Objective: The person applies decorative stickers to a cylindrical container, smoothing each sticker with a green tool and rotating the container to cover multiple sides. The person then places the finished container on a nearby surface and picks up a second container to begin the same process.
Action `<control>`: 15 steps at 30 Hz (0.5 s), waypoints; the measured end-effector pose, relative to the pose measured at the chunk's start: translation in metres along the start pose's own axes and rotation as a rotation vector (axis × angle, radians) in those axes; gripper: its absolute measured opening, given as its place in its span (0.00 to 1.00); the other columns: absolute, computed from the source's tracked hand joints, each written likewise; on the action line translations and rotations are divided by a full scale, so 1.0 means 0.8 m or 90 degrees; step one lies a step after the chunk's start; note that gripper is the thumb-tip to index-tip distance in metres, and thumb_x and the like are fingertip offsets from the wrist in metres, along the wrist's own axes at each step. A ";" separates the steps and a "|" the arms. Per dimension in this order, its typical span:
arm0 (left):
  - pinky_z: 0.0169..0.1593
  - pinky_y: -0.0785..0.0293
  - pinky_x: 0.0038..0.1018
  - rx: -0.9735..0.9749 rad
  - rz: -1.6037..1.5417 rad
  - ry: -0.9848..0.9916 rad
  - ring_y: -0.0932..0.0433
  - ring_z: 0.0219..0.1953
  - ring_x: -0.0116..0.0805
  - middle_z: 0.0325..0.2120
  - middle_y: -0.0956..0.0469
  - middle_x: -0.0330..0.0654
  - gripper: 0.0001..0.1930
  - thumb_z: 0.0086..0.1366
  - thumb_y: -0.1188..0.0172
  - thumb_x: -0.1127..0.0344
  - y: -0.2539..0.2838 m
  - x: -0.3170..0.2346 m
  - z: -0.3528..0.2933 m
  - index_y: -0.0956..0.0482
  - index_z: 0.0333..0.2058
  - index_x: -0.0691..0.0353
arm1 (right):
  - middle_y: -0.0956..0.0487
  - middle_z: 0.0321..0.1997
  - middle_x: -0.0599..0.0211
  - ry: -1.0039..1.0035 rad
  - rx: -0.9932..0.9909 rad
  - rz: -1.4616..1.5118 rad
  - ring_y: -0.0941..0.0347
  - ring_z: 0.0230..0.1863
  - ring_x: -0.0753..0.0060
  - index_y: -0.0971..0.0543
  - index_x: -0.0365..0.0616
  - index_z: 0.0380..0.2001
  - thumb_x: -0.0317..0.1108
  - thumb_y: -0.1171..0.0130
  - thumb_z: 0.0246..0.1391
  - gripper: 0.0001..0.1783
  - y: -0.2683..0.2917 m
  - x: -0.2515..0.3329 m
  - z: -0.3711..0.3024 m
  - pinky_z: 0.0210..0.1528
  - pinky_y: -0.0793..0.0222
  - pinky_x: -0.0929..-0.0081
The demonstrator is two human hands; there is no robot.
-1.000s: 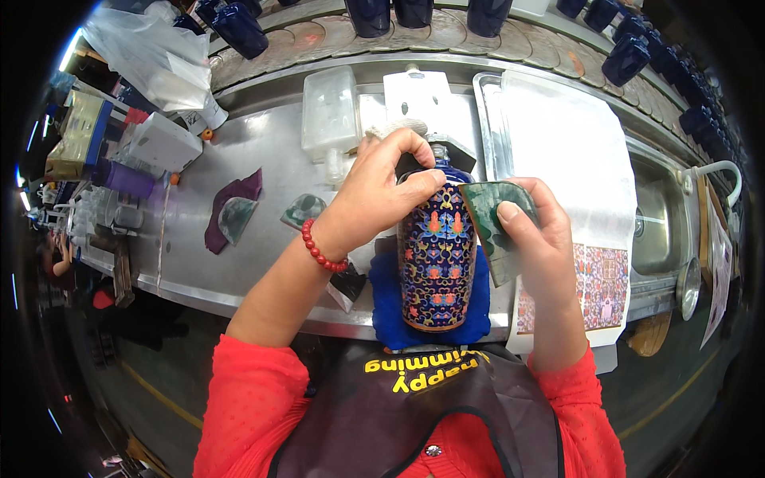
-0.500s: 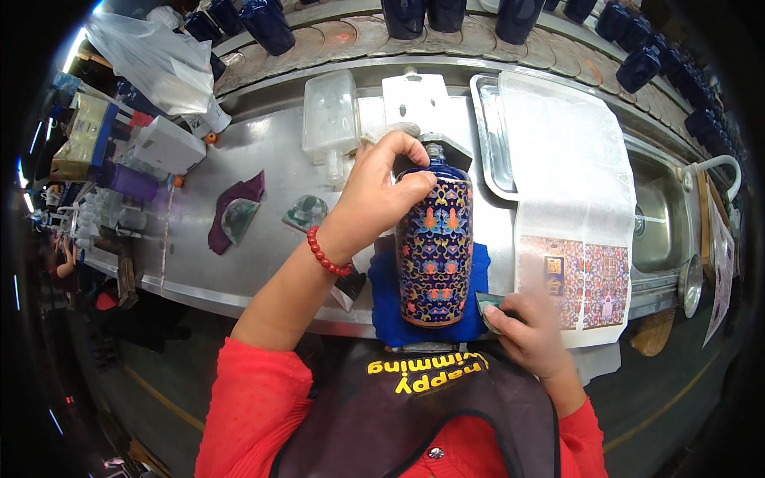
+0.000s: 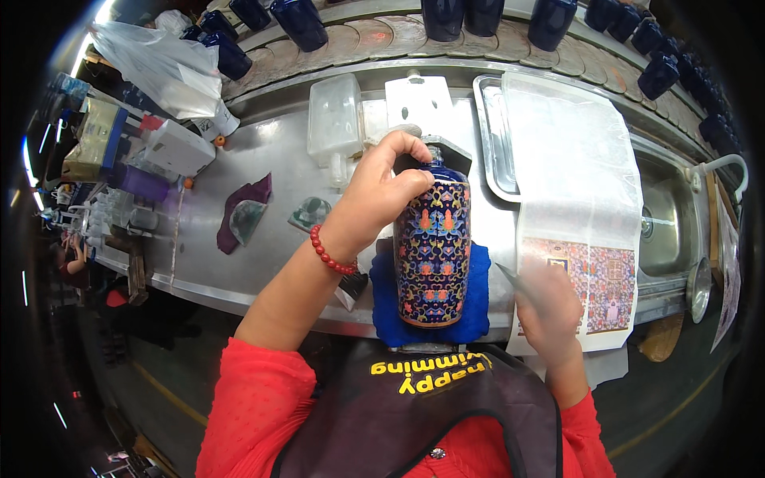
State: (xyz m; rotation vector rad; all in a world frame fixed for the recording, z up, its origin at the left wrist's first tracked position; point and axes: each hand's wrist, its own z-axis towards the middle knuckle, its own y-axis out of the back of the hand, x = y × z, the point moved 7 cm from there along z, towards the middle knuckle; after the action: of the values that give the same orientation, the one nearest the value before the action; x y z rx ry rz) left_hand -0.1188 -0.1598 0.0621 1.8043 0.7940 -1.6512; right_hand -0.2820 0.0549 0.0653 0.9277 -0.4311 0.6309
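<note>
A dark blue glass bottle [image 3: 433, 255] with a colourful floral pattern lies over a blue cloth [image 3: 478, 291], its neck pointing away from me. My left hand [image 3: 390, 179] is closed around the neck and shoulder, thumb pressed on the upper edge of the pattern. To the right of the bottle, apart from it, my right hand [image 3: 554, 311] is smeared by motion. Out of its fingers sticks a thin, flat scraper [image 3: 514, 280], dark and blurred. Beneath that hand lies a stack of white sheets [image 3: 578, 191] with printed floral panels [image 3: 612, 291].
Two green scraper-like pieces, one [image 3: 245, 219] on a purple cloth [image 3: 231, 211], rest on the metal table. A clear plastic container [image 3: 335, 119], a metal tray [image 3: 496, 143] and a sink [image 3: 669, 231] surround the workspace. Blue bottles [image 3: 442, 17] stand on a conveyor [image 3: 358, 44] behind.
My right hand has moved up and right with the scraper, away from the bottle's lower side and over the printed sheets. My left hand keeps its hold on the neck.
</note>
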 end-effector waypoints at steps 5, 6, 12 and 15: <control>0.50 0.32 0.21 -0.025 0.105 -0.063 0.28 0.43 0.21 0.40 0.26 0.35 0.12 0.64 0.41 0.70 -0.003 -0.008 0.001 0.26 0.47 0.61 | 0.21 0.36 0.55 -0.015 -0.002 0.003 0.23 0.33 0.57 0.20 0.36 0.46 0.18 0.33 0.48 0.19 -0.003 -0.005 0.002 0.33 0.27 0.65; 0.51 0.32 0.21 -0.024 0.115 -0.054 0.28 0.43 0.21 0.40 0.26 0.35 0.12 0.64 0.42 0.70 -0.002 -0.008 0.001 0.26 0.47 0.61 | 0.21 0.36 0.55 -0.014 -0.001 0.004 0.23 0.33 0.57 0.20 0.36 0.46 0.18 0.33 0.48 0.19 -0.004 -0.005 0.002 0.33 0.27 0.65; 0.54 0.32 0.22 0.004 0.058 -0.068 0.29 0.46 0.22 0.44 0.28 0.36 0.13 0.65 0.42 0.69 0.003 -0.009 -0.003 0.26 0.48 0.62 | 0.21 0.36 0.54 -0.029 -0.001 0.020 0.23 0.32 0.57 0.20 0.36 0.46 0.18 0.33 0.48 0.19 -0.003 -0.009 0.004 0.33 0.27 0.65; 0.54 0.32 0.22 0.005 0.091 -0.072 0.30 0.47 0.22 0.45 0.28 0.37 0.13 0.66 0.42 0.68 0.003 -0.006 -0.004 0.26 0.48 0.63 | 0.21 0.36 0.54 -0.037 0.004 0.043 0.23 0.32 0.57 0.20 0.36 0.46 0.18 0.34 0.49 0.19 -0.005 -0.010 0.005 0.33 0.27 0.65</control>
State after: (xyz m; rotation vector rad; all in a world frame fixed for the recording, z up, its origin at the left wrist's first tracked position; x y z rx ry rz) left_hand -0.1151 -0.1587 0.0671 1.7141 0.5962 -1.6479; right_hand -0.2855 0.0472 0.0600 0.9411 -0.5141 0.6691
